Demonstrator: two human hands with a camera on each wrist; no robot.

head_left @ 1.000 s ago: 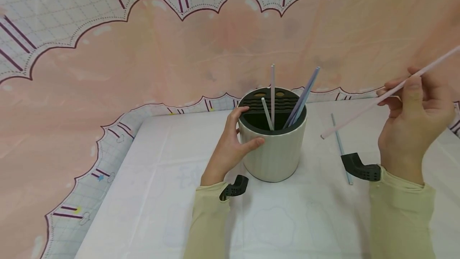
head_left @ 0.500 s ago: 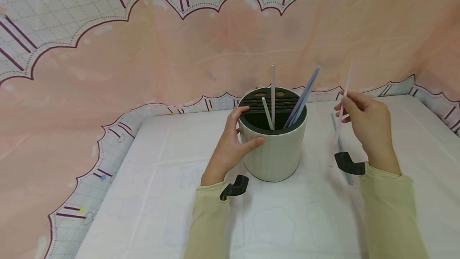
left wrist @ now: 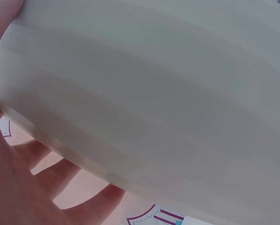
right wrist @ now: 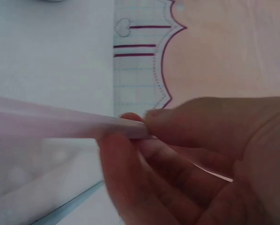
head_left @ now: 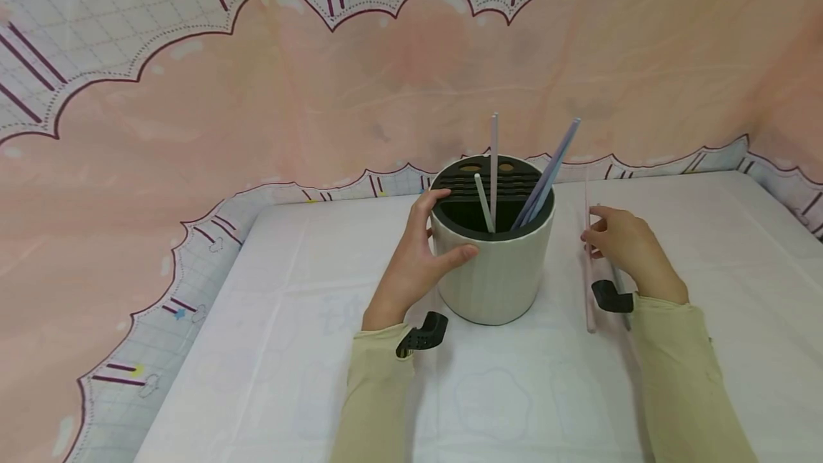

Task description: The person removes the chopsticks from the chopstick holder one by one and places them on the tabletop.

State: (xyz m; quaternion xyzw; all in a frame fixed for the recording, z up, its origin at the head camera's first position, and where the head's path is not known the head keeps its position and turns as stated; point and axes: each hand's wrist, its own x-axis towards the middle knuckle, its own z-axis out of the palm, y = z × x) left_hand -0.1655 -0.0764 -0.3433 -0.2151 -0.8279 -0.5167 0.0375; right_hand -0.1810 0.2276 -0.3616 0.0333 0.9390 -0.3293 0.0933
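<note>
A cream round pen holder with a black slotted top stands upright on the table. My left hand grips its left side, thumb on the front and fingers reaching round the back; the holder's pale wall fills the left wrist view. Right of it, my right hand pinches a pale pink straw between thumb and fingers. The straw stands nearly upright in the head view, its lower end close over the table. A light blue straw lies on the table beneath that hand, partly hidden by it.
Inside the holder lean a short pale straw, a taller pink straw and bluish straws to the right. The white tabletop ends at a peach patterned cloth behind.
My right hand has come left and down, turning the pink straw from a slant to nearly upright beside the blue one. My left hand has stayed on the pen holder.
</note>
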